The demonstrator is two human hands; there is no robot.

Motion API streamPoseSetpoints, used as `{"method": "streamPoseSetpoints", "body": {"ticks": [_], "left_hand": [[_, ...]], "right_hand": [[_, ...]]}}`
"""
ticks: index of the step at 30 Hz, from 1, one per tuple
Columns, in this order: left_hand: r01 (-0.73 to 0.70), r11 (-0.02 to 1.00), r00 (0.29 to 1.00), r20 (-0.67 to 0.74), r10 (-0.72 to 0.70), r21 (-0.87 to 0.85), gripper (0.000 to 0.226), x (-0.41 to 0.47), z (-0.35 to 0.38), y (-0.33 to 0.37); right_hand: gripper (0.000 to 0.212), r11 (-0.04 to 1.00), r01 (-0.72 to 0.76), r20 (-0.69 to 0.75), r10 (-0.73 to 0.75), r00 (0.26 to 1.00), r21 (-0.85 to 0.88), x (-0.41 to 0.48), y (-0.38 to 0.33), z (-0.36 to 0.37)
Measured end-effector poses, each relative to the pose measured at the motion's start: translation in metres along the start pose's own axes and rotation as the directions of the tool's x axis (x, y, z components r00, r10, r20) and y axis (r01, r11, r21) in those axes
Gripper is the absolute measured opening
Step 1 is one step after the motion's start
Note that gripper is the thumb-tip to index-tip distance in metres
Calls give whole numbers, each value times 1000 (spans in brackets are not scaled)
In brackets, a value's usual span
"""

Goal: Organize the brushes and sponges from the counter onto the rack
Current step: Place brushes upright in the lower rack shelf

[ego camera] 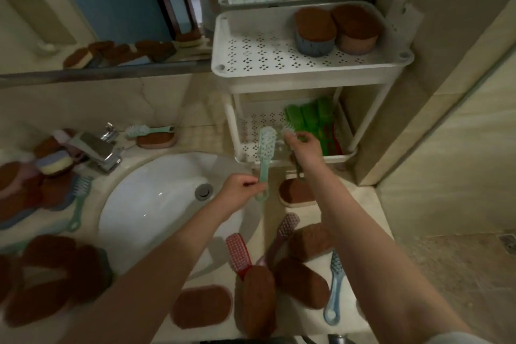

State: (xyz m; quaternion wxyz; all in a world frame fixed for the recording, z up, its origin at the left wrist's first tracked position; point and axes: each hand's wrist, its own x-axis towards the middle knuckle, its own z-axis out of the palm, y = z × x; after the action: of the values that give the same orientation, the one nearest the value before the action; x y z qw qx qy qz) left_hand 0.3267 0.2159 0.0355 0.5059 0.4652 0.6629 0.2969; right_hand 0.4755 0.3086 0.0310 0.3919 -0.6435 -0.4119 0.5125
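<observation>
Brush (267, 145) clamped by its handle in left grip (241, 191) just before rack (307, 75), second brush (287, 131) clamped in right grip (303, 148) at rack's lower shelf, beside green brushes (310, 117) there.

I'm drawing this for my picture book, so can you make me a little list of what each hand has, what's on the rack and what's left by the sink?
left grip: holds mint brush by its handle
right grip: holds second brush over lower shelf
top shelf: two sponges
lower shelf: green brushes
counter: red brush, blue brush, loose sponges
</observation>
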Motion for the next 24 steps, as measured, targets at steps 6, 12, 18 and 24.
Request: {"method": "streamPoseSetpoints", "body": {"ticks": [6,12,18,24], "left_hand": [[44,999,999,-31,-45,-31,19,-24,-43,-15],[26,1000,990,-135,-28,-12,15,-33,-68,-27],[21,1000,986,-167,-24,-21,15,-28,-70,-36],[35,999,993,-115,-35,-9,18,-27,-60,-33]], "right_hand": [[30,967,-204,216,168,962,153,33,-20,55],[30,973,-230,243,217,945,23,53,-23,84],[33,981,-135,217,163,962,-139,61,-21,94],[15,985,-79,269,119,956,-156,54,-22,86]]}}
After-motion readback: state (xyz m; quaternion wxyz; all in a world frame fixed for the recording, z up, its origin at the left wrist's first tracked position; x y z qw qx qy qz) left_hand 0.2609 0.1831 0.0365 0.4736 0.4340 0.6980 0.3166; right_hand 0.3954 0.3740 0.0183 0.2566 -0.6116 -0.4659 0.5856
